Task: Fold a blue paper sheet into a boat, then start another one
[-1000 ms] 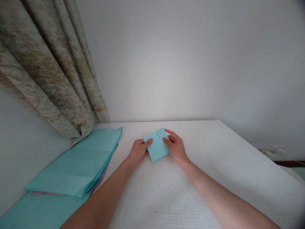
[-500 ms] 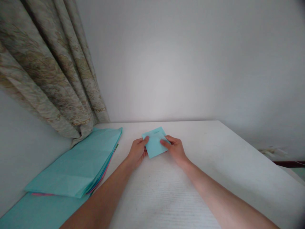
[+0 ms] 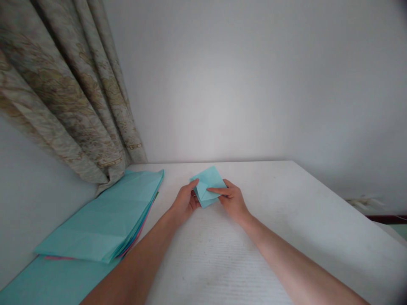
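A small folded piece of light blue paper is held just above the white table, near its far middle. My left hand pinches the paper's left corner between thumb and forefinger. My right hand grips the right side, its forefinger lying across the front layer. The front layer is lifted and spread, so a pocket shows between the layers.
A stack of large sheets, light blue on top with pink and green edges, lies at the table's left. A patterned curtain hangs above it. The grey wall stands right behind the table; the table's right edge runs diagonally.
The paper was a flat square between both hands. It has been raised slightly and its front layer pulled apart. My right forefinger has moved onto the front layer.
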`<state>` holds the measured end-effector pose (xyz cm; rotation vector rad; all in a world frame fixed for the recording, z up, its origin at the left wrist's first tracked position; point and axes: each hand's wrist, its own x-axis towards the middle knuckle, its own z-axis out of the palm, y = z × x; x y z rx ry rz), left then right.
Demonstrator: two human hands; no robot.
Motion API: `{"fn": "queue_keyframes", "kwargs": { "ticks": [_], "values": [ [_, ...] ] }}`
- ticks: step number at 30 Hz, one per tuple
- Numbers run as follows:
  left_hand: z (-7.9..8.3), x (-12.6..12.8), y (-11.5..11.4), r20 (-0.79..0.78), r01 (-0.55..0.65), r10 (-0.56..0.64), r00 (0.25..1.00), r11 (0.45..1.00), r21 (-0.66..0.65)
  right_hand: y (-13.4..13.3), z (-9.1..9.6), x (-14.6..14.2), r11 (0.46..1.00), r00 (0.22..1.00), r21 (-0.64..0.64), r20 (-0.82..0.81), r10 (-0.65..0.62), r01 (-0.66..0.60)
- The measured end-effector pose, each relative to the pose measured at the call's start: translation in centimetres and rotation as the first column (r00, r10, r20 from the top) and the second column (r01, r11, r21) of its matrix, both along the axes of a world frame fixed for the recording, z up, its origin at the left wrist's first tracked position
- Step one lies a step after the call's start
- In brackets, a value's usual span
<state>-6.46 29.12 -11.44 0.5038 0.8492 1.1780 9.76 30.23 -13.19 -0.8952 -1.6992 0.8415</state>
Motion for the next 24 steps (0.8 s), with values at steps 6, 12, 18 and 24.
{"fn": "queue_keyframes", "kwargs": {
  "ticks": [6, 12, 18, 24],
  "values": [
    [-0.2, 0.4, 0.1, 0.041, -0.099, 0.095, 0.995, 0.991, 0.092, 0.0, -0.3, 0.0, 1.0, 0.997, 0.022, 0.077, 0.012, -0.014],
    [0.2, 0.5, 0.0, 0.021, -0.141, 0.139, 0.99, 0.979, 0.148, -0.7, 0.6, 0.4, 0.995, 0.996, -0.055, 0.039, 0.083, -0.08],
    [-0.6, 0.4, 0.1, -0.127, -0.135, 0.169, 0.977, 0.961, 0.24, -0.1, 0.5, 0.1, 0.978, 0.992, -0.204, -0.106, -0.066, 0.044],
    [-0.4, 0.2, -0.4, -0.308, 0.104, -0.047, 0.95, 0.98, 0.171, 0.7, 0.5, 0.0, 0.93, 0.892, -0.325, -0.346, -0.289, 0.175]
  ]
}}
